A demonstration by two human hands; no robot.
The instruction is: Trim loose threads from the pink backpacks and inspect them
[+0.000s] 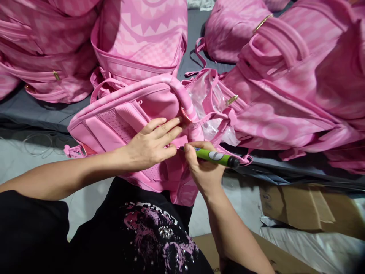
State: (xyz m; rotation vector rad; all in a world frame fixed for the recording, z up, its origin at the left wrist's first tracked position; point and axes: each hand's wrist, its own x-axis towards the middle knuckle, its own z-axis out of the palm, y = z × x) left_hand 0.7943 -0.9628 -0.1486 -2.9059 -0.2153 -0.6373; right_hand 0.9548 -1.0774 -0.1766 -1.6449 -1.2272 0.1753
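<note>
Grey surface (42, 110) crowded with other pink bags (142, 34); cardboard box (308, 207) lies below its edge. Left hand (154, 146) rests flat, fingers extended, on the nearest backpack (125, 114) at the front edge. Right hand (202, 167) is clamped on a green marker (216, 156), its tip against that backpack.

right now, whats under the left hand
The left hand lies flat on the pink backpack. The green pen in the right hand meets the bag beside those fingers. What the palm covers is hidden.

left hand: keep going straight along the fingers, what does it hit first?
Probably the curved top handle of the pink backpack the left hand lies on; its fingertips are almost at it. The right hand, holding the green marker, sits below that line.
</note>
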